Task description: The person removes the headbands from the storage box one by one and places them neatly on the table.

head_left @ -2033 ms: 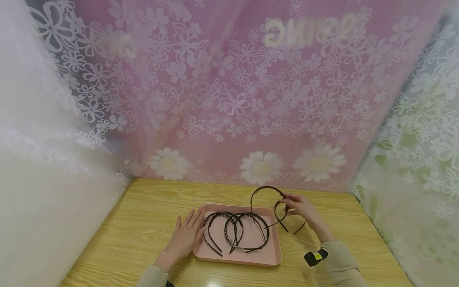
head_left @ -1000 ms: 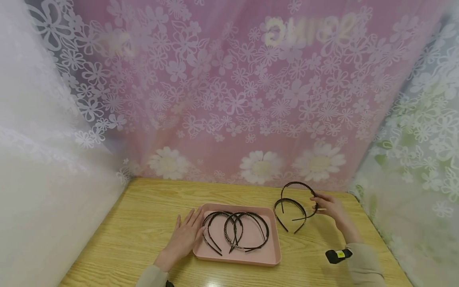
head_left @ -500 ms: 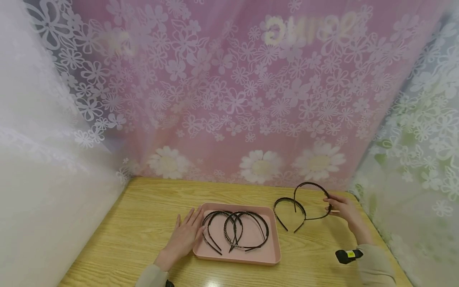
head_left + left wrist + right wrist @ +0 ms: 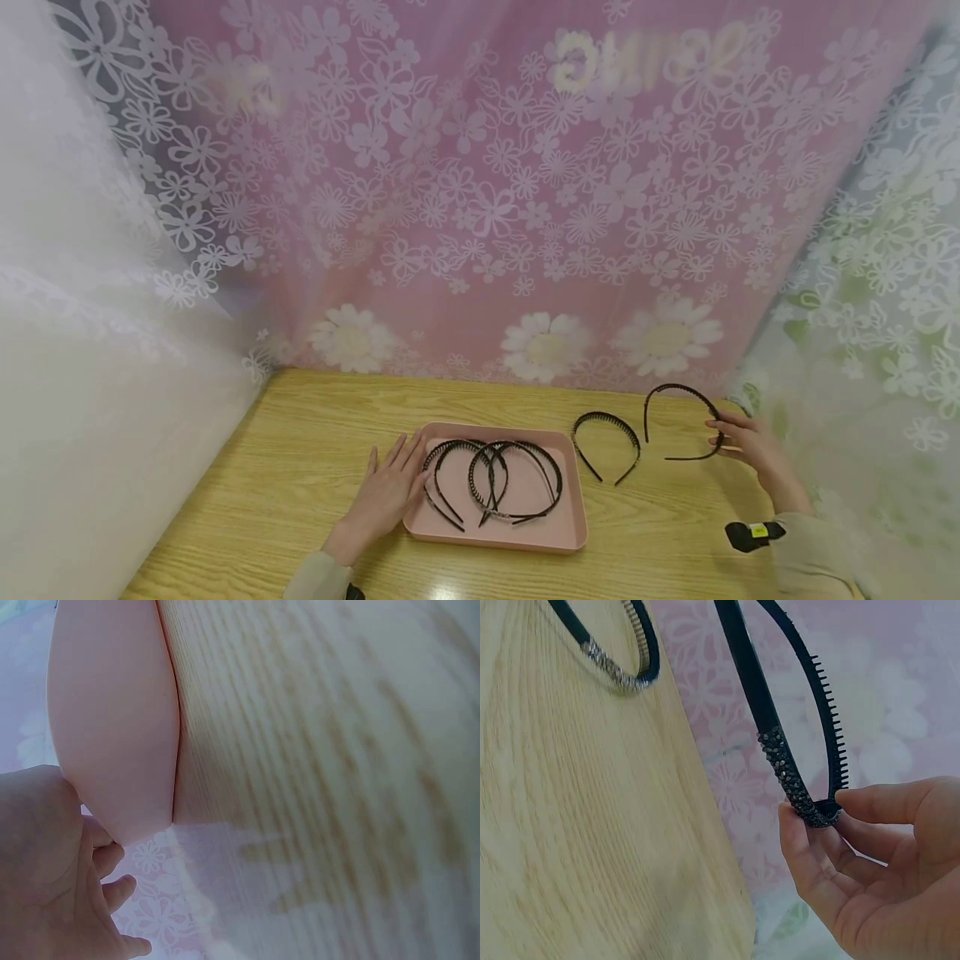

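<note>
Floral curtains ring the wooden bench (image 4: 315,467). The right hand (image 4: 753,450) pinches a toothed headband (image 4: 678,390) near the edge, where a slipping grip could drop it; the left hand (image 4: 386,496) lies spread against the pink tray (image 4: 570,533).

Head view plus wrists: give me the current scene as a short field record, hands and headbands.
left hand: flat on the table, fingers straight against the left edge of the pink tray
right hand: pinches the top of a black toothed headband, held up on edge near the table's right end
held headband detail: rhinestone strip at the crown, comb teeth on the inner side
loose headband: lies on the table between tray and held one, apart from both
tray contents: overlapping black headbands, exact count unclear
backdrop: floral curtain
</note>
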`<act>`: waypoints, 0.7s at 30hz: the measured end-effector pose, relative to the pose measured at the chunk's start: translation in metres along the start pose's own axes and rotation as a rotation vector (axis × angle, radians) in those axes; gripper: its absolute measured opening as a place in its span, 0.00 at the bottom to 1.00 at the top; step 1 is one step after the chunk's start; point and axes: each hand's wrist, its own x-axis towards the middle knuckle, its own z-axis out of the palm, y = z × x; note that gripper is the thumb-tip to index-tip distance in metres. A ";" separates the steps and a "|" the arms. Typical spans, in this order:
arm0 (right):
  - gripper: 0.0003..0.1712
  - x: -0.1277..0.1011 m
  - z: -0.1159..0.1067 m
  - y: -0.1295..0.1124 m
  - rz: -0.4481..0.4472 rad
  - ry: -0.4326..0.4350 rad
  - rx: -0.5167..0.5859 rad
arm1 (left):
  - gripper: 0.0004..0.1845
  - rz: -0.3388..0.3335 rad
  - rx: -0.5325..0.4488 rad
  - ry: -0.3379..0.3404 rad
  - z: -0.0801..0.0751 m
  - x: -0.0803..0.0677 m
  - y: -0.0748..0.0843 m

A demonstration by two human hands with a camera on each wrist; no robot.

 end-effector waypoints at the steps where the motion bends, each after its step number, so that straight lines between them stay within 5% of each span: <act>1: 0.36 -0.001 -0.002 0.002 -0.004 0.003 -0.012 | 0.31 0.000 0.001 0.000 0.000 0.000 0.000; 21: 0.35 -0.001 -0.023 0.008 0.066 0.042 -0.123 | 0.31 -0.001 -0.012 0.004 0.001 0.001 -0.001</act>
